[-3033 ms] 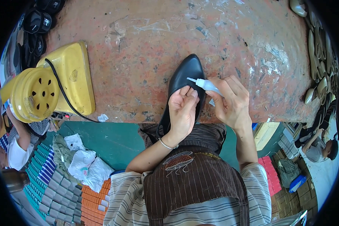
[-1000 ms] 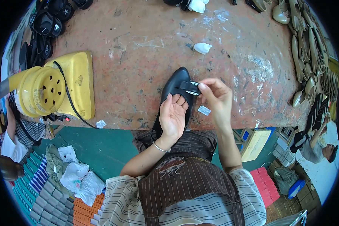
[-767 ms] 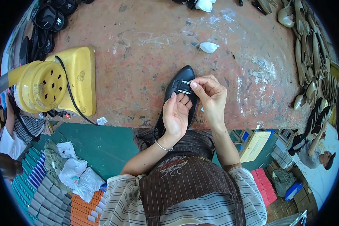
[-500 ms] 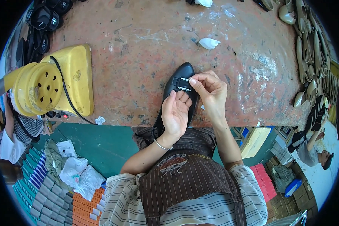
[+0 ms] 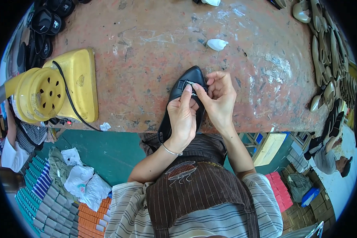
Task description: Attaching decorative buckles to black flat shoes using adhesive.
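A black pointed flat shoe (image 5: 192, 73) lies on the worktable near its front edge, toe facing away from me. Across its front sits a black bow ornament (image 5: 182, 84) with rows of small sparkling stones. My left hand (image 5: 182, 117) is closed on the shoe's opening, fingers curled at the inside and thumb on the ornament's near edge. From the right, my right hand (image 5: 219, 99) presses its thumb onto the ornament, its other fingers bent in beside the shoe. Both thumb tips nearly meet and cover part of the ornament.
At the left stands a yellow machine (image 5: 89, 83) with a black cable. A white shoe-toe-shaped piece (image 5: 217, 44) lies beyond the shoe. Black sandals (image 5: 45, 22) fill the far left, beige shoes (image 5: 315, 51) the right edge. A person (image 5: 333, 158) is at the far right.
My left thumb has moved up onto the ornament and the left fingers have curled in. My right thumb has shifted left and down across the ornament.
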`<control>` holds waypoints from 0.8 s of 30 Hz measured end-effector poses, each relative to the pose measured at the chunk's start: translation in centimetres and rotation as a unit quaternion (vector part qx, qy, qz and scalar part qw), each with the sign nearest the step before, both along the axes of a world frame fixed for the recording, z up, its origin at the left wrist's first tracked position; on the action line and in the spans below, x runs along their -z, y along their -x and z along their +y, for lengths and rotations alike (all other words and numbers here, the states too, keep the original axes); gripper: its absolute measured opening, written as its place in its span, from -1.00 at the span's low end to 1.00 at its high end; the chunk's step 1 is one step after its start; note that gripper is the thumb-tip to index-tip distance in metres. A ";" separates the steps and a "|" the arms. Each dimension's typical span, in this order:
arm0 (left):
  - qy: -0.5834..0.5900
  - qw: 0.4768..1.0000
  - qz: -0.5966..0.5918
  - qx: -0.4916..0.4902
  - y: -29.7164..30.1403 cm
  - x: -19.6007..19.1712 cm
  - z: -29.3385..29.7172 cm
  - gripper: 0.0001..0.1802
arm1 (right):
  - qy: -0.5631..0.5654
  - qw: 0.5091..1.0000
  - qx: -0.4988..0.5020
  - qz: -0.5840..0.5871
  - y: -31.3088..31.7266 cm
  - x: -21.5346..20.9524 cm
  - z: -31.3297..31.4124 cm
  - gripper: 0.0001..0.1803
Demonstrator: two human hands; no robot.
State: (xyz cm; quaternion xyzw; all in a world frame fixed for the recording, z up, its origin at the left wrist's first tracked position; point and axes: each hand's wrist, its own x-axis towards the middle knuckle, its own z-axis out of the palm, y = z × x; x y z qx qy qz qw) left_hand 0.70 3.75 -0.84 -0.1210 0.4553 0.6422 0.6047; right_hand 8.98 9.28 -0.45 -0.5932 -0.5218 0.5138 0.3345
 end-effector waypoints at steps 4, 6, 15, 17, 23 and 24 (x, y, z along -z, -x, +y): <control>-0.031 0.999 0.012 0.018 0.3 0.5 -0.5 -0.77 | -0.118 0.990 -0.033 -0.068 0.3 -0.2 -0.4 -0.54; 0.005 0.999 0.041 0.016 -0.2 -0.5 0.1 -0.78 | -0.162 0.983 -0.027 -0.077 0.1 -0.7 -0.7 -0.52; -0.066 0.993 -0.021 0.096 1.3 -4.7 -3.0 -0.92 | -0.096 0.986 0.122 0.059 -3.7 -1.5 1.3 -0.71; -0.080 0.989 -0.032 0.120 2.3 -7.3 -1.9 -0.93 | -0.157 0.982 0.108 0.004 -4.3 -0.3 3.4 -0.70; -0.225 0.968 0.103 -0.035 11.0 -14.5 4.9 -0.85 | -0.210 0.974 -0.032 -0.078 -2.8 -0.7 7.3 -0.48; -0.199 0.956 0.194 -0.096 13.7 -15.0 7.7 -0.94 | -0.250 0.961 -0.052 -0.104 -2.8 0.2 7.7 -0.46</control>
